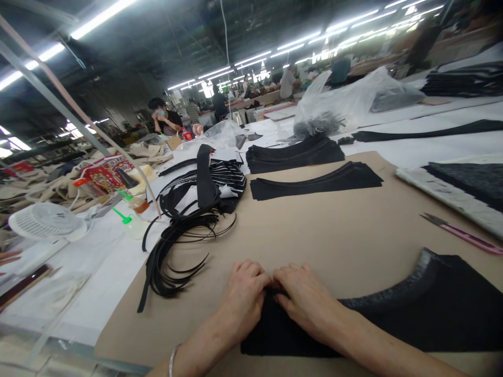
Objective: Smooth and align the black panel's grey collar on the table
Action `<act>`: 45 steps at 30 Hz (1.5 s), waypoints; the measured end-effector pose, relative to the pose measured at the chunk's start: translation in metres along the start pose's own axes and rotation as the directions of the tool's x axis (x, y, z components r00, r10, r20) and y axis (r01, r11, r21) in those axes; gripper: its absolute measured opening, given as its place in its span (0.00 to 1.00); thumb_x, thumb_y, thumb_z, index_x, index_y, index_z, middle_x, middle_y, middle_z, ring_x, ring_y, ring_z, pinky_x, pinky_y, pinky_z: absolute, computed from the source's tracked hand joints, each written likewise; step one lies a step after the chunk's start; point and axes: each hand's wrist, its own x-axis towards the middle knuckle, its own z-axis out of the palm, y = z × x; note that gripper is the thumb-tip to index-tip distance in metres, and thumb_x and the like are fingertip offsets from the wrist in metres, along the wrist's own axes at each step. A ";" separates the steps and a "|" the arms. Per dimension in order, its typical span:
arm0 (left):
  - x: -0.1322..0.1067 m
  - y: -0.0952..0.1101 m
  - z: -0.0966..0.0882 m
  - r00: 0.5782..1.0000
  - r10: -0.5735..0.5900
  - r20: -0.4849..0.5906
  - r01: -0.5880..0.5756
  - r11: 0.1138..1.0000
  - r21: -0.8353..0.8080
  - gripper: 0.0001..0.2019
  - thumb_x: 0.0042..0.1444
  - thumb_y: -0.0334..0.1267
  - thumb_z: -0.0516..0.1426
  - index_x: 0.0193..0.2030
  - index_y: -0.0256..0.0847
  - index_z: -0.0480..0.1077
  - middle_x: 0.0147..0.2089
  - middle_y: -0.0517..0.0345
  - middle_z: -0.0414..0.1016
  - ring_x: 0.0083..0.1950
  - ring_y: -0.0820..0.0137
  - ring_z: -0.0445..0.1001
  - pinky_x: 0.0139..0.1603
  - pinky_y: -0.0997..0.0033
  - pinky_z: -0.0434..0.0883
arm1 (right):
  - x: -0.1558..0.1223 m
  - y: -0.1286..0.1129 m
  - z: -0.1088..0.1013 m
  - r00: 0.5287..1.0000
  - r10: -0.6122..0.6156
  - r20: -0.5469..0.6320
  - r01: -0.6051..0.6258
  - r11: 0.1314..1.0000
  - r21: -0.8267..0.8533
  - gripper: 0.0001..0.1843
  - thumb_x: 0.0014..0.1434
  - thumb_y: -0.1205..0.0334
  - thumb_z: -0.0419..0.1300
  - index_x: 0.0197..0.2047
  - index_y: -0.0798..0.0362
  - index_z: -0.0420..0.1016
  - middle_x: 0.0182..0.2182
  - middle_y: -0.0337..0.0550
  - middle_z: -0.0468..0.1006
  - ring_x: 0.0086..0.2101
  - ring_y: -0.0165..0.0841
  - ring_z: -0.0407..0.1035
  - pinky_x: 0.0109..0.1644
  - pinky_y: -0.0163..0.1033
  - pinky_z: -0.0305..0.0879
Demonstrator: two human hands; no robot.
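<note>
A black fabric piece with a curved upper edge lies flat on the brown board in front of me. A shiny, greyish band follows that curve. At the piece's left end my left hand and my right hand meet, fingers bent and pinched on its upper edge. Between the fingertips the edge is mostly hidden. Beyond them lie a stack of black curved pieces and another stack behind it. Loose black strips are heaped to the left of my hands.
Pink-handled snips lie at the right. A green-tipped bottle and a white fan stand at the left. A slanting pole rises there. Plastic bags lie farther back. A masked person sits across the room.
</note>
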 end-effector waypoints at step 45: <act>-0.012 0.023 0.015 0.988 -0.069 -0.136 0.068 0.998 -0.011 0.17 0.53 0.27 0.59 0.50 0.46 0.70 0.49 0.56 0.72 0.52 0.62 0.67 0.56 0.55 0.63 | -0.027 0.033 -0.023 0.986 -0.164 0.038 0.167 0.981 -0.104 0.10 0.55 0.64 0.59 0.42 0.53 0.68 0.44 0.49 0.73 0.46 0.43 0.64 0.51 0.51 0.53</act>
